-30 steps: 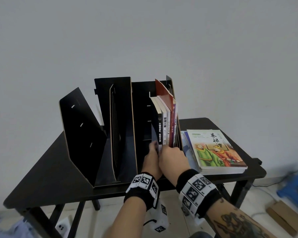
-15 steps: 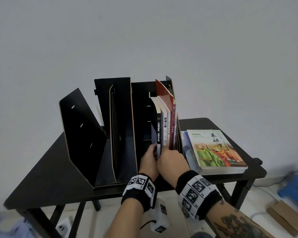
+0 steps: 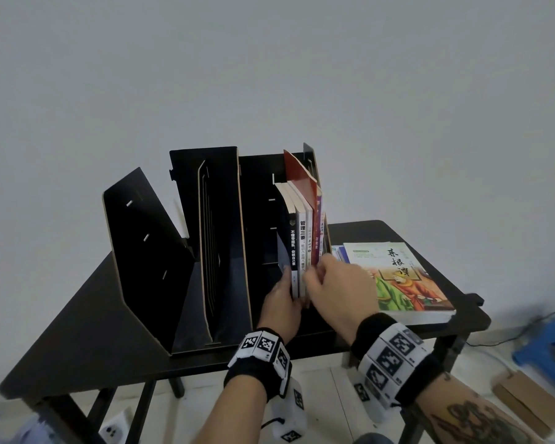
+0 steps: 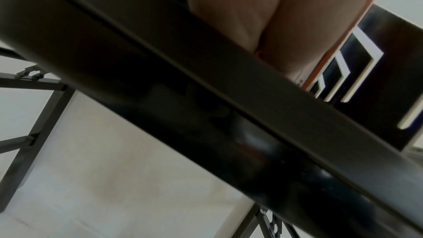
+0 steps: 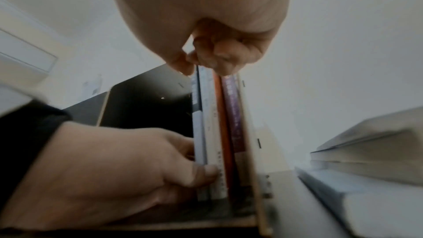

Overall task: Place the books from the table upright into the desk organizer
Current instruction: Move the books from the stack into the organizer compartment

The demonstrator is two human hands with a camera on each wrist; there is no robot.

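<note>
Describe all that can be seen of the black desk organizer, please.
The organizer is made of black boards with pale, wood-coloured edges. Upright dividers split it into compartments, and its left side panel slopes down toward the front. Small pale slots mark the panels. It stands on the black table, open toward the person. Only the rightmost compartment holds books, which stand upright against its right wall. The left hand and right hand are at the books' lower spines. Flat books lie just to its right.
</note>
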